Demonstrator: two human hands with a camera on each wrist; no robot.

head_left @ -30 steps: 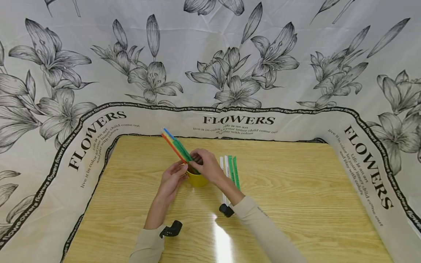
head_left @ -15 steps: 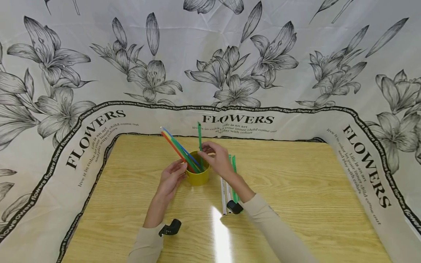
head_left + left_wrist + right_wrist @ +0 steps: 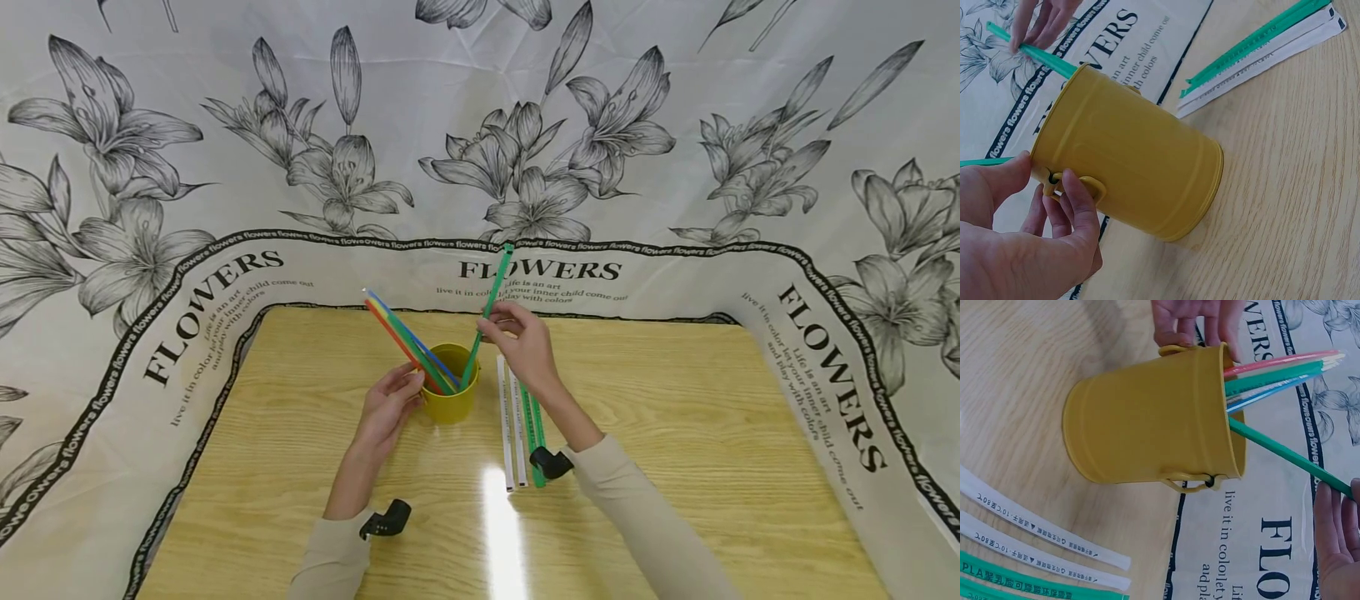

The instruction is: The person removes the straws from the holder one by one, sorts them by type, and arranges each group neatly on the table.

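Note:
A small yellow metal bucket (image 3: 450, 408) stands on the table. My left hand (image 3: 389, 408) grips it at its left side, thumb at the rim and fingers around the small side handle (image 3: 1094, 187). Several coloured straws (image 3: 1272, 381), red, green and blue among them, lean out of the bucket toward the left. With fingers and thumb my right hand (image 3: 523, 342) pinches a green wrapped straw (image 3: 491, 304) near its middle. This straw slants up to the right, its lower end inside the bucket's rim. The bucket's floor is hidden.
Right of the bucket, two white wrapped straws (image 3: 505, 425) and green wrapped straws (image 3: 537, 442) lie side by side on the wooden table (image 3: 675, 433). A white cloth printed with flowers (image 3: 540, 279) rises behind and at both sides.
My right hand has moved right and away from the bucket's mouth, with the green straw drawn higher and tilted right. My left hand stays on the bucket.

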